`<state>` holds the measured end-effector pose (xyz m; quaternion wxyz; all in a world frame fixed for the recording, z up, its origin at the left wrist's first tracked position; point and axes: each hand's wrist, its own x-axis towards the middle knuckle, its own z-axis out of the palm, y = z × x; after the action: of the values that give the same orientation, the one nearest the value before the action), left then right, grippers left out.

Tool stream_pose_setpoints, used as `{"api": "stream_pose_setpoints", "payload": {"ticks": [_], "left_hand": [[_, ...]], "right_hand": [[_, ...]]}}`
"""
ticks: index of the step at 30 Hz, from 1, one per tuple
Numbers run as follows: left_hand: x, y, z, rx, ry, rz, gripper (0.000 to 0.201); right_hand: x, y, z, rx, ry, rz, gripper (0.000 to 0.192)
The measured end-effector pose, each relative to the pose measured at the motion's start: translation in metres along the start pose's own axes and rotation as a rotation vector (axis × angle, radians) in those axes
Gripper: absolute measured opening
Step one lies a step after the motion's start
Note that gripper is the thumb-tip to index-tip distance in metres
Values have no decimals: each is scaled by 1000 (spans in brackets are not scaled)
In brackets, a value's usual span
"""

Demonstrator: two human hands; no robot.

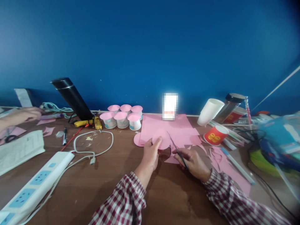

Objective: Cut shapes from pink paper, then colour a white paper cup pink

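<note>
Between thumb and fingers, my left hand (151, 153) pinches a round pink paper disc (164, 139). A pair of scissors (179, 153) is gripped in my right hand (194, 162), its blades pointing up and left beside the disc's right edge. Whether the blades touch the paper I cannot tell. Behind both hands lie pink paper sheets (150, 125), with another rounded pink piece (137, 140) at their left. Pink offcuts (220, 156) lie to the right of my right hand. Several small cups topped with pink discs (121, 115) stand in two rows at the back left.
A power strip (30, 184), white cable (112, 140), yellow glue gun (97, 123) and black flask (72, 97) occupy the left. Another person's hand (25, 115) reaches in there. At right are a red paper cup (216, 135), white cups (210, 111) and a blue bag (278, 131).
</note>
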<state>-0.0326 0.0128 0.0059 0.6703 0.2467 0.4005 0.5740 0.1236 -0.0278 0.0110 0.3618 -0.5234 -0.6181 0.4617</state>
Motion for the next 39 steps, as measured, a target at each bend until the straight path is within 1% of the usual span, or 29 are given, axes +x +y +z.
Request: {"api": "stream_pose_setpoints", "payload": {"ticks": [3, 5, 9, 13, 16, 19, 22, 30, 34, 39], "left_hand": [[0, 0, 0, 7, -51, -1, 41], [1, -1, 0, 17, -38, 8, 45], [5, -3, -3, -16, 14, 40, 38], [5, 0, -3, -80, 11, 7, 35], [3, 5, -3, -58, 25, -25, 34], [0, 7, -2, -56, 9, -41, 35], [0, 7, -2, -64, -1, -45, 31], [2, 4, -4, -121, -35, -28, 28], [-1, 3, -1, -146, -20, -60, 27], [-7, -1, 3, -95, -15, -134, 30]], "right_hand": [[0, -1, 0, -1, 4, 7, 29], [-1, -2, 0, 10, 5, 9, 29], [0, -1, 0, 12, 10, 12, 30], [1, 1, 0, 30, 59, 27, 35], [2, -2, 0, 70, 83, 34, 39], [1, -5, 0, 130, 89, 27, 43], [0, -5, 0, 167, 99, 23, 45], [2, 4, 1, 166, 83, -1, 41], [2, 5, 2, 159, 62, -21, 40], [-1, 5, 2, 146, 34, -36, 40]]}}
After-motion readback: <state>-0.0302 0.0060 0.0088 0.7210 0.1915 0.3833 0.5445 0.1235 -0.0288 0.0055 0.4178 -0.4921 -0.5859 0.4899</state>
